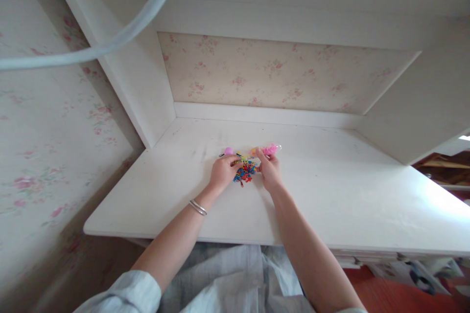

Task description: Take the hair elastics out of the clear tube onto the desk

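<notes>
A heap of small red, blue and yellow pieces [245, 172] lies on the white desktop between my hands; they are too small to name for certain. My left hand [222, 172] is at the heap's left side, its fingertips pinched together over the yellow pieces. My right hand [270, 171] is wrapped around a clear see-through container [272, 148] with pink and yellow bits inside, tilted so its tip points right. Behind my left fingers sits a round pink thing [228, 150], with a small dark loop beside it.
The white desktop [323, 190] is closed in by a side panel [121, 49] on the left, another panel [414, 83] on the right and a shelf above. A pale curved tube [121, 39] crosses the upper left. Papers [407, 274] show below the desk at right.
</notes>
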Demonstrator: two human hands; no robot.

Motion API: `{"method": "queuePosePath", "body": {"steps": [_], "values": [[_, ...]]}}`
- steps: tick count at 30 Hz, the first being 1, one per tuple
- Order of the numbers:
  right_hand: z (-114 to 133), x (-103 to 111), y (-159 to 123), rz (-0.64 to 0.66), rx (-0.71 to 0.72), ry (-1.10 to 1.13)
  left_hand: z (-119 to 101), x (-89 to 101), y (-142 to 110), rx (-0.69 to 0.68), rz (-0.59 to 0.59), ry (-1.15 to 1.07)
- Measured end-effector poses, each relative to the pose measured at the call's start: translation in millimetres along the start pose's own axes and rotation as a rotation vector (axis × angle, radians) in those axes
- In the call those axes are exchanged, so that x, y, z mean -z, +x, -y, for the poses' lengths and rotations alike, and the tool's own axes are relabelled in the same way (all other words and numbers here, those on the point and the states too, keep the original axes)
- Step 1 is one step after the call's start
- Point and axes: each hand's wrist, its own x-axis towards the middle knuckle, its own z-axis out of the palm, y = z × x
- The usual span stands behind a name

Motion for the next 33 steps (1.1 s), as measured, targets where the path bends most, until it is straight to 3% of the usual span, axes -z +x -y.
{"method": "queuePosePath", "body": {"steps": [5,8,15,22,25,33], "values": [[-1,0,-5,-0.131,0.274,-0.277,-1,-0.6,1,-0.027,-0.018,0.043],[-2,1,-11,-0.193,0.359,-0.443,-1,-2.5,1,-0.031,-0.027,0.081],[-2,0,-16,-0.097,0.395,-0.619,-5,-0.7,0,0.015,0.014,0.103],[-3,0,-13,-0.065,0.332,-0.523,-7,1.7,-1,0.001,0.026,0.112],[-3,-1,-10,-0.069,0.276,-0.346,-5,-0.4,-1,-0.023,0.027,0.102],[4,-1,-7,0.098,-0.014,0.101,-10,0.6,-1,-0.101,0.055,0.008]]}}
